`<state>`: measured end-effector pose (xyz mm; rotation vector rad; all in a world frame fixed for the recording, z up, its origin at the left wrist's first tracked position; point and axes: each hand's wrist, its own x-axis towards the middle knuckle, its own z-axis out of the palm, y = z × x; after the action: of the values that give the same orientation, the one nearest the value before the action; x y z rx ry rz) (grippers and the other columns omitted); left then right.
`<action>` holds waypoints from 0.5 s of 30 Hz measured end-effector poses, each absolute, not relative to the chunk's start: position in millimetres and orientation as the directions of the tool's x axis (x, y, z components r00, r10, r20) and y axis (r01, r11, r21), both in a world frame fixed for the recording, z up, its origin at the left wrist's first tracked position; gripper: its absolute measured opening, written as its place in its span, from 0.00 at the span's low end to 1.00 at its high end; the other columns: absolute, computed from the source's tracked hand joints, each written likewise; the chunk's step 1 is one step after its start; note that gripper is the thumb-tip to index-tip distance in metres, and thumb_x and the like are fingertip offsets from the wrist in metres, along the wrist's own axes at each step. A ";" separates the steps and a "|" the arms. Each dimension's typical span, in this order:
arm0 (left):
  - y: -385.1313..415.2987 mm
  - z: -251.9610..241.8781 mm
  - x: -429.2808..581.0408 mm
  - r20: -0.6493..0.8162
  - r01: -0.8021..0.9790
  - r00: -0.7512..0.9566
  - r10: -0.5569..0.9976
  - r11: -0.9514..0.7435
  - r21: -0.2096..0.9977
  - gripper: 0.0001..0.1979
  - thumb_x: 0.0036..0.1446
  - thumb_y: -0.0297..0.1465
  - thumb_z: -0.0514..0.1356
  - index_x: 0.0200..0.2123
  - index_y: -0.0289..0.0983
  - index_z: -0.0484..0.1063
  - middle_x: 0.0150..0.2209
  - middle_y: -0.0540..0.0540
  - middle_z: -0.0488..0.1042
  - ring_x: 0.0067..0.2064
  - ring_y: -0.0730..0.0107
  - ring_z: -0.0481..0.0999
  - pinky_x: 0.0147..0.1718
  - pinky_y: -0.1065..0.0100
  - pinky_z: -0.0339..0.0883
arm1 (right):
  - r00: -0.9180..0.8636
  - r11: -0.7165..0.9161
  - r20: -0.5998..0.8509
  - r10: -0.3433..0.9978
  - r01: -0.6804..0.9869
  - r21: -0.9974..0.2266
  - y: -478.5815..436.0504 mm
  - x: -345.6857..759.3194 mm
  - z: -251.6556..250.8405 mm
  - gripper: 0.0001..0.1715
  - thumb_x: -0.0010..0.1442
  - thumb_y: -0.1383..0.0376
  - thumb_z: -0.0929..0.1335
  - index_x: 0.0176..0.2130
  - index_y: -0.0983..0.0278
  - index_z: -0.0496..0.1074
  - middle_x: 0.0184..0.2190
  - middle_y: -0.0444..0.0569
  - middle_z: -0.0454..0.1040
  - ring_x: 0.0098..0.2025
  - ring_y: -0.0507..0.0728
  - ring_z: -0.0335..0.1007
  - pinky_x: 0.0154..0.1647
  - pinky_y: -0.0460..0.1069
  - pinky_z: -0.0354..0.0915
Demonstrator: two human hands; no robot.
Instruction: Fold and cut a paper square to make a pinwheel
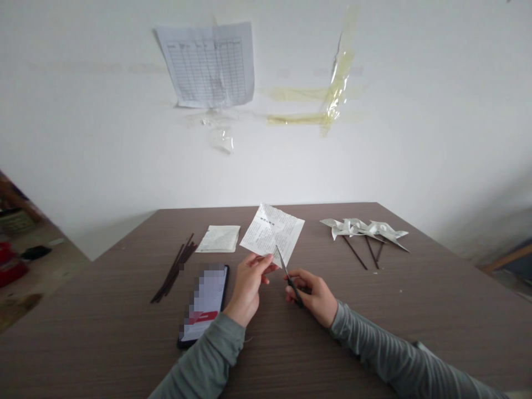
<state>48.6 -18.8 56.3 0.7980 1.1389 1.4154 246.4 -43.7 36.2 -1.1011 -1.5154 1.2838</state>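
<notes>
Just above the left hand (pixel 249 285), a square of printed paper (pixel 272 233) stands tilted up off the table, pinched at its near corner between thumb and fingers, a grip that holds the sheet raised and clear of the surface. To the right of that hand, the right hand (pixel 311 296) is curled closed around small black-handled scissors (pixel 290 280), their narrow blades angled up so the tips reach the sheet's lower edge; whether they have bitten into the paper cannot be told. Left of the left hand, within easy reach, lie a smartphone (pixel 203 305) with a blurred screen, a loose bundle of dark sticks (pixel 174 266) and a small stack of folded printed paper (pixel 218 238). Well right of the right hand's reach, paper pinwheels (pixel 363 228) rest on a wood-grain tabletop (pixel 374 338), 3 dark stems (pixel 355 252) showing.
</notes>
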 end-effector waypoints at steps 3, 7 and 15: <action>-18.9 56.2 48.2 -0.122 -0.329 -0.179 0.976 0.057 0.943 0.19 0.44 0.39 0.89 0.33 0.40 0.87 0.34 0.45 0.92 0.35 0.60 0.92 0.24 0.72 0.58 | -0.257 0.095 0.062 0.964 0.118 -0.988 -44.1 246.8 37.4 0.38 0.51 0.27 0.88 0.42 0.52 0.88 0.28 0.55 0.88 0.30 0.73 0.87 0.37 0.65 0.83; -19.4 55.9 48.1 -0.116 -0.330 -0.172 0.978 0.053 0.943 0.20 0.43 0.40 0.89 0.33 0.40 0.88 0.34 0.44 0.92 0.35 0.59 0.93 0.25 0.72 0.58 | -0.259 0.092 0.055 0.964 0.131 -0.987 -44.6 246.8 39.4 0.39 0.50 0.26 0.88 0.42 0.52 0.88 0.28 0.55 0.88 0.30 0.73 0.86 0.38 0.66 0.83; -18.9 55.3 48.7 -0.115 -0.315 -0.174 0.978 0.055 0.947 0.19 0.45 0.40 0.89 0.33 0.40 0.88 0.34 0.44 0.92 0.36 0.58 0.93 0.25 0.72 0.58 | -0.259 0.092 0.053 0.964 0.140 -0.986 -44.7 246.4 41.2 0.41 0.49 0.24 0.88 0.41 0.52 0.88 0.27 0.54 0.87 0.30 0.73 0.87 0.39 0.66 0.85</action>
<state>48.7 -18.9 55.3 0.8154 1.1452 1.4132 246.4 -44.7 41.2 -1.1313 -1.5468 1.2640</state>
